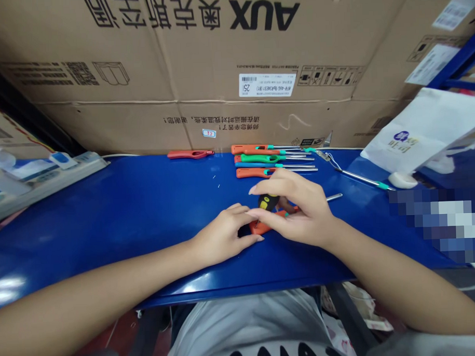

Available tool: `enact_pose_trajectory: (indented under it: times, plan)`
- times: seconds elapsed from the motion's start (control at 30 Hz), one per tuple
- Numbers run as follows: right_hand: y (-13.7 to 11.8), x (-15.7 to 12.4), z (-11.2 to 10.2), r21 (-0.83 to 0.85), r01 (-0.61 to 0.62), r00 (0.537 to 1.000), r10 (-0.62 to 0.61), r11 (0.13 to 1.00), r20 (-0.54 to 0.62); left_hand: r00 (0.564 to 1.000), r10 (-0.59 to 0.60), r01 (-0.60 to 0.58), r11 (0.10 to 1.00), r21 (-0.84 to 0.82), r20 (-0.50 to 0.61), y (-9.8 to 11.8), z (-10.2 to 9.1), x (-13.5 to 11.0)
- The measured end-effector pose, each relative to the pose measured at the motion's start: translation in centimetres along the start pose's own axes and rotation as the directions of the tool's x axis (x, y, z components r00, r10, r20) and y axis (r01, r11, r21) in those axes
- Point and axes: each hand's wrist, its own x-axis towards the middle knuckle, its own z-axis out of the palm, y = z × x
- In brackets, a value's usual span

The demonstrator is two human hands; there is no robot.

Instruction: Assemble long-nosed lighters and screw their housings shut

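Note:
Both my hands meet over one orange long-nosed lighter [260,227] lying on the blue table [125,213]. My right hand [293,210] curls over its handle, with a black and yellow piece [268,202] showing under the fingers; the metal tip [334,197] sticks out to the right. My left hand [224,235] is closed in a pinch at the lighter's orange end. Much of the lighter is hidden by the fingers.
Several orange, green and blue lighters [273,158] lie in a row at the table's back, one orange handle [190,154] apart to the left, another long lighter [358,178] to the right. Big cardboard boxes [233,69] wall the back. A white bag [423,130] sits right, a flat box [42,174] left.

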Motion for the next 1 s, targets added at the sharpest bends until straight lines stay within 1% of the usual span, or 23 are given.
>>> enact_pose_trajectory:
  times: [0.03, 0.1, 0.13, 0.17, 0.2, 0.23, 0.27, 0.3, 0.33, 0.37, 0.47, 0.53, 0.57, 0.6, 0.63, 0.67, 0.7, 0.8, 0.87, 0.93, 1.0]
  plan:
    - [0.1, -0.1, 0.1, -0.023, -0.001, 1.0, 0.001, 1.0, 0.0, 1.0, 0.001, -0.001, 1.0, 0.0, 0.003, 0.1, -0.1, 0.0]
    - [0.3, -0.1, 0.1, -0.013, -0.064, 0.998, 0.065, 0.998, 0.019, 1.0, 0.001, -0.001, 1.0, 0.004, 0.031, 0.4, -0.4, 0.1]
    - [0.5, 0.0, -0.1, 0.012, -0.123, 0.992, 0.123, 0.992, -0.005, 0.999, 0.001, -0.001, 1.0, 0.014, 0.052, 0.6, -0.7, 0.1]
    - [0.7, 0.3, -0.4, 0.055, -0.189, 0.979, 0.193, 0.98, -0.061, 0.997, 0.0, -0.003, 0.999, 0.038, 0.077, 0.8, -1.1, 0.2]
    - [1.0, 0.6, -0.8, 0.116, -0.249, 0.954, 0.264, 0.962, -0.141, 0.995, -0.008, 0.0, 0.997, 0.075, 0.104, 1.1, -1.6, 0.2]
    - [1.5, 1.0, -1.4, 0.192, -0.292, 0.911, 0.334, 0.937, -0.241, 0.992, -0.006, -0.01, 0.992, 0.124, 0.127, 1.3, -2.1, 0.2]
    - [2.0, 1.4, -2.1, 0.278, -0.32, 0.857, 0.402, 0.906, -0.323, 0.987, -0.017, -0.013, 0.982, 0.191, 0.157, 1.6, -2.6, 0.3]
    - [2.6, 1.9, -3.0, 0.371, -0.327, 0.799, 0.464, 0.869, -0.382, 0.981, -0.038, -0.012, 0.967, 0.256, 0.192, 1.8, -3.2, 0.3]
    - [3.2, 2.3, -3.9, 0.468, -0.333, 0.738, 0.535, 0.819, -0.41, 0.974, -0.059, -0.012, 0.952, 0.306, 0.22, 1.9, -3.7, 0.3]
    - [4.0, 2.6, -4.8, 0.555, -0.367, 0.674, 0.624, 0.746, -0.394, 0.968, -0.08, -0.005, 0.941, 0.339, 0.237, 2.0, -4.1, 0.4]
    - [6.1, 2.5, -7.1, 0.739, -0.465, 0.493, 0.836, 0.488, -0.242, 0.958, -0.105, 0.008, 0.94, 0.341, 0.268, 1.7, -4.9, 0.6]
    - [7.4, 1.8, -7.9, 0.82, -0.497, 0.354, 0.929, 0.285, -0.109, 0.958, -0.084, -0.008, 0.947, 0.32, 0.274, 1.2, -5.3, 1.0]
    - [8.0, 1.3, -8.1, 0.842, -0.501, 0.291, 0.955, 0.2, -0.054, 0.961, -0.065, -0.023, 0.95, 0.311, 0.268, 0.9, -5.6, 1.4]
    - [8.5, 0.9, -8.3, 0.855, -0.497, 0.242, 0.97, 0.146, -0.025, 0.969, -0.052, -0.029, 0.948, 0.317, 0.243, 0.4, -6.0, 2.0]
    - [8.9, 0.4, -8.4, 0.862, -0.486, 0.213, 0.976, 0.141, -0.04, 0.977, -0.033, -0.039, 0.944, 0.327, 0.212, 0.0, -6.5, 2.6]
    - [9.3, 0.0, -8.4, 0.864, -0.47, 0.211, 0.974, 0.177, -0.085, 0.981, -0.015, -0.052, 0.941, 0.335, 0.192, -0.6, -7.1, 3.4]
    - [9.7, -0.4, -8.5, 0.863, -0.454, 0.22, 0.966, 0.222, -0.132, 0.986, 0.004, -0.062, 0.937, 0.344, 0.167, -1.2, -7.8, 4.4]
    - [10.5, -1.1, -8.6, 0.814, -0.4, 0.29, 0.901, 0.42, -0.323, 0.995, 0.076, -0.092, 0.933, 0.349, 0.059, -3.2, -9.9, 7.7]
    - [10.8, -1.4, -8.6, 0.756, -0.371, 0.317, 0.839, 0.539, -0.442, 0.997, 0.083, -0.079, 0.923, 0.377, 0.005, -4.6, -10.7, 9.9]
    - [10.8, -1.6, -8.3, 0.715, -0.363, 0.326, 0.8, 0.597, -0.503, 0.997, 0.076, -0.062, 0.914, 0.402, -0.019, -5.9, -11.0, 11.9]
    - [10.7, -1.7, -7.7, 0.699, -0.376, 0.345, 0.792, 0.609, -0.504, 0.996, 0.071, -0.046, 0.911, 0.41, -0.045, -7.0, -10.9, 13.5]
